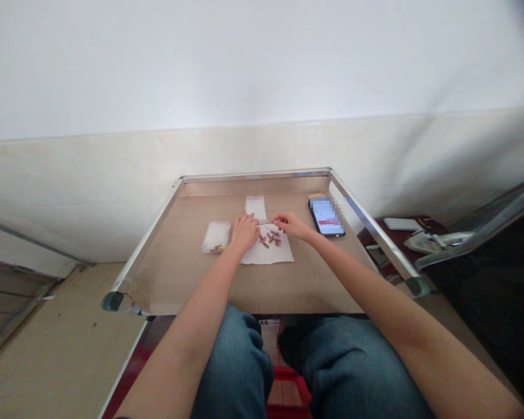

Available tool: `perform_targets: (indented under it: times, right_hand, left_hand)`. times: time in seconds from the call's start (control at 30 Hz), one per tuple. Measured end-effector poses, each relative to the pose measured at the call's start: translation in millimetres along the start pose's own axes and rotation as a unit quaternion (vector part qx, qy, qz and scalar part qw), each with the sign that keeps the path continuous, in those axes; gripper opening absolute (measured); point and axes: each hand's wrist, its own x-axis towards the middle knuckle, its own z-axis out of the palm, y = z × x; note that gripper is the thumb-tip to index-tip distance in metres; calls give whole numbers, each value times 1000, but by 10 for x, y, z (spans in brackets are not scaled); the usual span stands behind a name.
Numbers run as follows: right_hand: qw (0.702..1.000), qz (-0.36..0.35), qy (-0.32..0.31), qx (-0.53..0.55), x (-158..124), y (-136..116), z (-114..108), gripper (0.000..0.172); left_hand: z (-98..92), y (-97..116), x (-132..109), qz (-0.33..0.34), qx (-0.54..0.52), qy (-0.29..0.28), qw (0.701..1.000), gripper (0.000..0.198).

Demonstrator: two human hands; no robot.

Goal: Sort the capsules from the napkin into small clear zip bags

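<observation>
My left hand (245, 232) lies with its fingers stretched out over the left edge of a white paper sheet (267, 256), its fingertips close to the lower edge of a clear zip bag (255, 207). Several small pink-and-brown capsules (273, 237) are scattered on the paper. Just above them, my right hand (291, 224) is closed in a pinch by the paper's upper edge; anything between its fingertips is too small to make out. To the left of my left hand sits another clear zip bag (213, 235), with small yellowish pieces at its bottom.
A phone (327, 216) with a lit screen lies right of my right hand. The brown board surface (174, 256) has a raised metal rail (262, 173) at the back and sides. A wall stands behind. Lower right, a small dark table (397, 256) holds white items.
</observation>
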Motion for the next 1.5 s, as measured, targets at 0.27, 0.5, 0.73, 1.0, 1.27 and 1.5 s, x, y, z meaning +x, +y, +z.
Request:
perform_targets:
  times: [0.27, 0.5, 0.73, 1.0, 1.27, 1.5]
  right_hand:
    - [1000, 4, -2, -12, 3, -59, 7, 17]
    - [1000, 1, -3, -4, -17, -99, -4, 17]
    - [1000, 5, -4, 0, -16, -107, 5, 18]
    - [1000, 1, -11, 7, 1, -85, 14, 17]
    - [1000, 9, 3, -9, 13, -71, 10, 17]
    - [994, 80, 11, 77, 12, -189, -9, 20]
  left_hand:
    - [40, 41, 9, 23, 14, -11, 1000, 29]
    - [-3, 46, -1, 13, 6, -14, 1000, 29]
    - [-7, 11, -21, -2, -4, -35, 999, 31]
    - [-9, 21, -15, 12, -5, -24, 1000, 30]
    - [-173, -3, 47, -22, -113, 101, 988, 25]
    - [-276, 63, 221, -174, -415, 264, 853, 15]
